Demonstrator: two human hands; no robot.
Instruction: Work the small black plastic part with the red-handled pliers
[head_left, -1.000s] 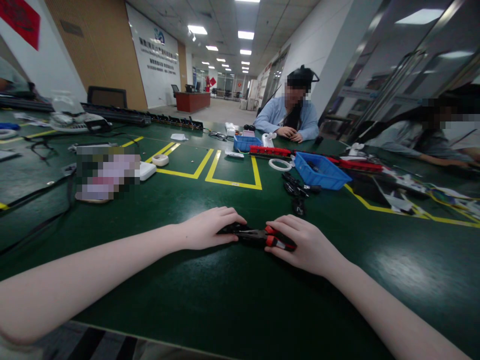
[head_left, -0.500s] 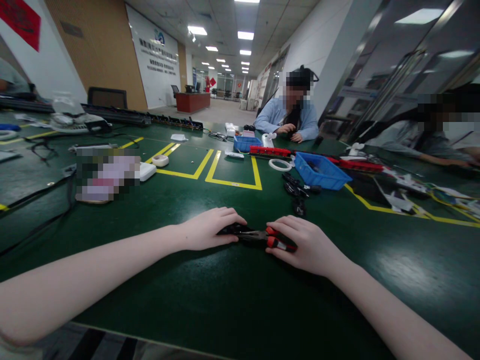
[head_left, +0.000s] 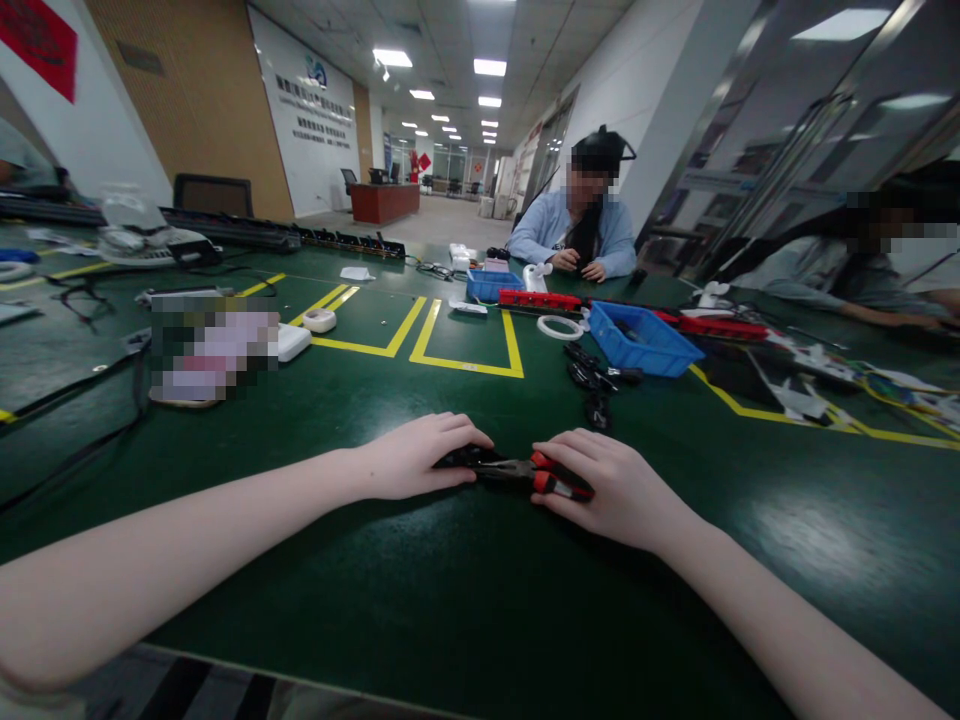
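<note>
Red-handled pliers lie in my right hand, whose fingers are closed round the handles. Their metal jaws point left and reach a small black part. My left hand holds that black part between thumb and fingers, and covers most of it. Both hands are low over the green table, close together, with the jaws between them. Whether the jaws grip the part is too small to tell.
Black cables and a blue bin lie beyond my right hand. A phone, white box and tape roll are at the left. A person sits across the table, another at the right.
</note>
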